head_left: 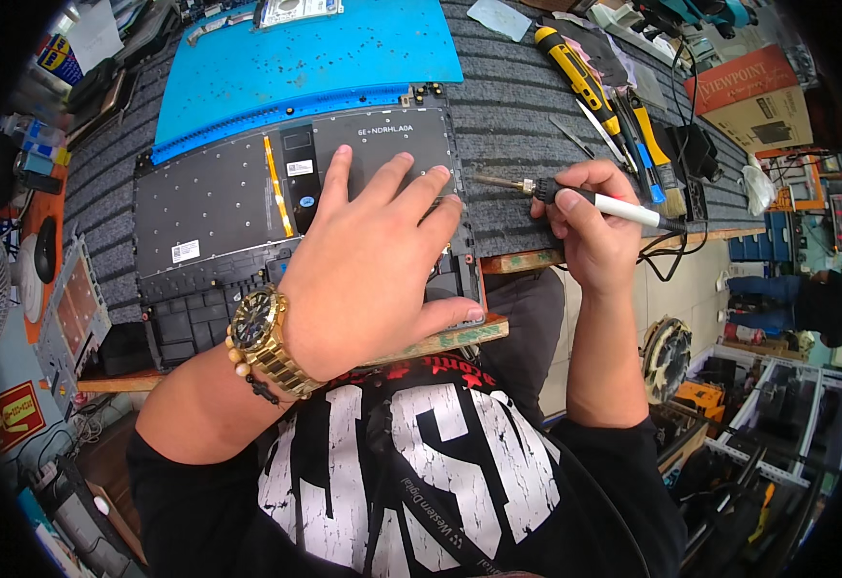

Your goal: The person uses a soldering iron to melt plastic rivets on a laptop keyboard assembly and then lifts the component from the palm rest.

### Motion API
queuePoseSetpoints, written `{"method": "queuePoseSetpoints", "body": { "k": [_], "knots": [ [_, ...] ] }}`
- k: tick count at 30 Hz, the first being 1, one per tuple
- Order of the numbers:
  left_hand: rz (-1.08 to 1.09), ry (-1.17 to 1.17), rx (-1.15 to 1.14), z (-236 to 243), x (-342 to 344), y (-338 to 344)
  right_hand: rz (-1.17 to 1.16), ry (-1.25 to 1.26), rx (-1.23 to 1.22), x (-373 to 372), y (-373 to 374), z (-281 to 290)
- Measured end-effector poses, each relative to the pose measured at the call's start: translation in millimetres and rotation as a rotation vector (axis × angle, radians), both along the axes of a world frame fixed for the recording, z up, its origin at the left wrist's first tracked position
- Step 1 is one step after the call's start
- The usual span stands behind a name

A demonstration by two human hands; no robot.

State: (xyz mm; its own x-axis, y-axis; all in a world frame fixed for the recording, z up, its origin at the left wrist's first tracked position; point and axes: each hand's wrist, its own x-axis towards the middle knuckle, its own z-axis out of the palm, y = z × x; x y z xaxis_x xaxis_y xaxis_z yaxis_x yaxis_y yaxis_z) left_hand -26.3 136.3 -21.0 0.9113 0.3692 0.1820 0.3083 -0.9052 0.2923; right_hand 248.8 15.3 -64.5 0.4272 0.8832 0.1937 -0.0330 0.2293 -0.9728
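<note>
Black cloth of a shirt [334, 462] with bold white print fills the near part of the view, a dark lanyard [431, 511] hanging down its front. Beyond it stretches a desk [508, 87] with a ribbed grey covering and a worn wooden edge. On it, left of the middle and close to the near edge, lies a flat dark laptop panel [209, 197], dotted with small bright spots. Past its far side spreads a light blue mat [315, 63] scattered with tiny dark bits.

Left hand [373, 241] rests palm down on the panel's right half, fingers spread and thumb stretched out toward the near right corner. Right hand [594, 212] is raised just beyond the panel's right side, its fingers pinching a white-handled soldering iron [623, 209]; the metal tip points left, near the panel's edge but apart from it. Farther right stands a red and tan cardboard box [753, 101]. Next to the box, a yellow and black tool [580, 77] lies on the desk. Gold-coloured, a watch [259, 320] circles the left wrist. Narrowest is the yellow strip [276, 183] running across the panel.
</note>
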Motion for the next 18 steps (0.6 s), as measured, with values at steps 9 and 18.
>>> {"method": "queuePoseSetpoints", "body": {
  "k": [9,18],
  "knots": [
    [0.0,0.007,0.007,-0.9,0.3,-0.3,-0.021,-0.059,-0.033,-2.9,-3.3,-2.8],
    [0.002,0.024,0.021,0.5,0.7,-0.6,-0.039,-0.091,-0.063,-3.7,-4.3,-2.3]
  ]
}}
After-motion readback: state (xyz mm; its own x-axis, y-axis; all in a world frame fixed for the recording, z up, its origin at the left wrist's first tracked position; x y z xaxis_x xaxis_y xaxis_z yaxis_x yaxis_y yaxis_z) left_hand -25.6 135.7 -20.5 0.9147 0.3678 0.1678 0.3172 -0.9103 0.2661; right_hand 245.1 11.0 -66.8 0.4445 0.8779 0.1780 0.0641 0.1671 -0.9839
